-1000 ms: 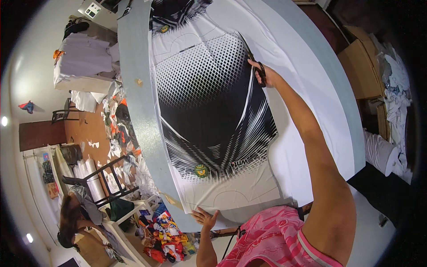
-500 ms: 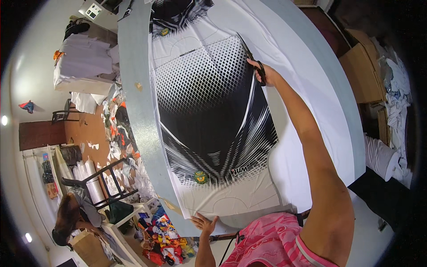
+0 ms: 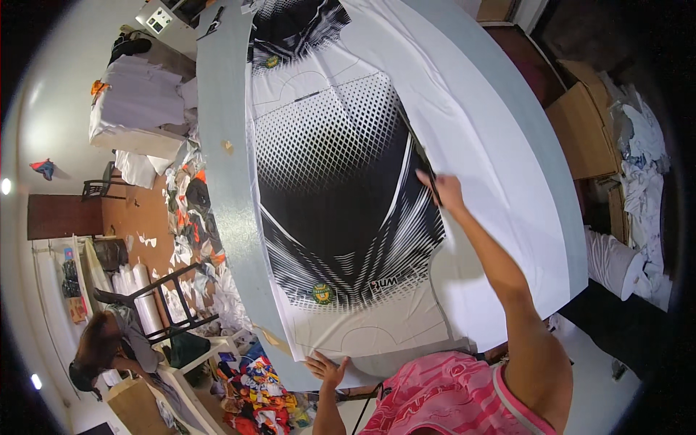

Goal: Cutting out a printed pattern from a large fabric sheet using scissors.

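Note:
A long white fabric sheet (image 3: pixel 478 203) lies over the table, printed with black-and-white jersey panels. The large panel (image 3: pixel 326 203) has a diamond pattern at its far end and a round green-and-yellow crest near me. At its right edge, my right hand (image 3: pixel 444 190) is closed around black scissors (image 3: pixel 422 154), whose blades point away from me along the dark print's border. The blade tips are hard to make out against the print. My left hand (image 3: pixel 326 368) rests with fingers spread on the fabric's near left corner, at the table edge.
The grey-blue table (image 3: pixel 232 196) curves along the fabric's left side. Colourful cloth scraps (image 3: pixel 264 384) pile on the floor at lower left, beside a bending person (image 3: pixel 119 341) and a black metal frame (image 3: pixel 177 301). Cardboard boxes (image 3: pixel 580 134) and white cloth (image 3: pixel 641 174) stand at right.
My right hand and the scissors have come toward me along the panel's right edge. My left hand stays at the near corner, and the view has shifted slightly.

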`<state>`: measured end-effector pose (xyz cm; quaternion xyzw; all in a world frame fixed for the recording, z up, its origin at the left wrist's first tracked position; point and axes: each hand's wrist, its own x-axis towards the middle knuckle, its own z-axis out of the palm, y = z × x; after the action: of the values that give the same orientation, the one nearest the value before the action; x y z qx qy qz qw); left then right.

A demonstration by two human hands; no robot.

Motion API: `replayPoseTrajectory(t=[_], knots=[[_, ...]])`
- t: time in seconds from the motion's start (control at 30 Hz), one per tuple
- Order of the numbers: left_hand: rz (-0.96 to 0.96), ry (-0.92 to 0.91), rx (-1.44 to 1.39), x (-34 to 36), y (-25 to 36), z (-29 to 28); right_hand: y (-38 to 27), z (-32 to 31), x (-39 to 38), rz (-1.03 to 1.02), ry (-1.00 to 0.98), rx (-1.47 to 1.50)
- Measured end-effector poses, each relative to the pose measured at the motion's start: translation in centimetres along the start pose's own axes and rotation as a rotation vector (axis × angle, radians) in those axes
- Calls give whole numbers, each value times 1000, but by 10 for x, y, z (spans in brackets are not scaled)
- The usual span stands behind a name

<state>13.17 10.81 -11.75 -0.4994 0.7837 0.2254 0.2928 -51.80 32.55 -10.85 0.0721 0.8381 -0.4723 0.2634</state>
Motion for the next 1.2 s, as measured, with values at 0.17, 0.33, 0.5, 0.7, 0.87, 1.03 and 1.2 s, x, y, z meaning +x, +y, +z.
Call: replayPoseTrajectory(t=[0.17,0.33,0.5,0.7,0.87,1.03,1.2], knots=[[-5,12,13,8,3,-3,103,-27,-179,-184,411,-268],[12,147,-43,6,8,7,187,-61,-294,-90,625,-315],[-90,250,-98,6,10,10,245,-113,-331,-83,658,-458],[-387,223,-64,30,5,-15,288,-143,-332,-50,597,-485],[-217,397,-86,32,31,-14,310,-135,-334,-17,686,-407],[-42,262,32,-2,60,13,299,-140,-335,64,654,-428],[18,312,-19,-29,50,26,277,-131,-330,-133,662,-382]])
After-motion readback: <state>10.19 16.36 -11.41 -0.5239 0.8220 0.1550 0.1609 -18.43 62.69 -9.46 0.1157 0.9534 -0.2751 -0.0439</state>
